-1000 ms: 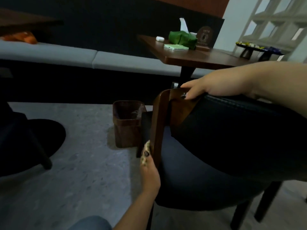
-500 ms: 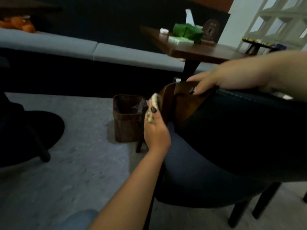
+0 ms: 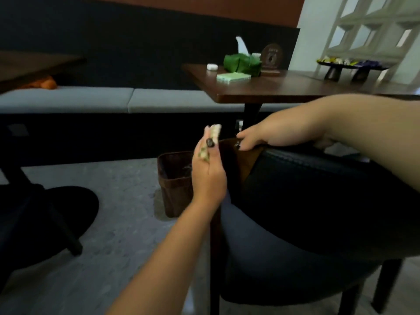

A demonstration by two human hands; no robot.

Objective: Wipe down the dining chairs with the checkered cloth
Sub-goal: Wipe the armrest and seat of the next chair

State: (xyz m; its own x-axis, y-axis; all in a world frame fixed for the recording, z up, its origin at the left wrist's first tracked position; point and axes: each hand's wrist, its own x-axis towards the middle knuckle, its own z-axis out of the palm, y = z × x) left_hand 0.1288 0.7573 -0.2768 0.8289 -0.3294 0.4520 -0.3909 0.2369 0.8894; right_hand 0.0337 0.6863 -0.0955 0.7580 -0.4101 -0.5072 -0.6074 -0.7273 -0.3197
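A dark upholstered dining chair point(image 3: 306, 201) with a brown wooden frame fills the right half of the view. My left hand point(image 3: 208, 171) pinches the folded checkered cloth point(image 3: 210, 142) beside the top of the chair's wooden upright; whether the cloth touches the wood cannot be told. My right hand point(image 3: 261, 135) grips the top edge of the chair's backrest, fingers curled over the wood, forearm stretching in from the right.
A brown waste bin point(image 3: 176, 183) stands on the grey floor just behind the chair. A wooden table point(image 3: 284, 89) carries a green tissue holder, a pad and a stand. A grey bench point(image 3: 113, 98) runs along the dark wall. Another dark chair point(image 3: 41, 214) stands at the left.
My left hand has slid the cloth upward along the chair's wooden upright, from its lower part to its top. My right hand stayed gripping the backrest.
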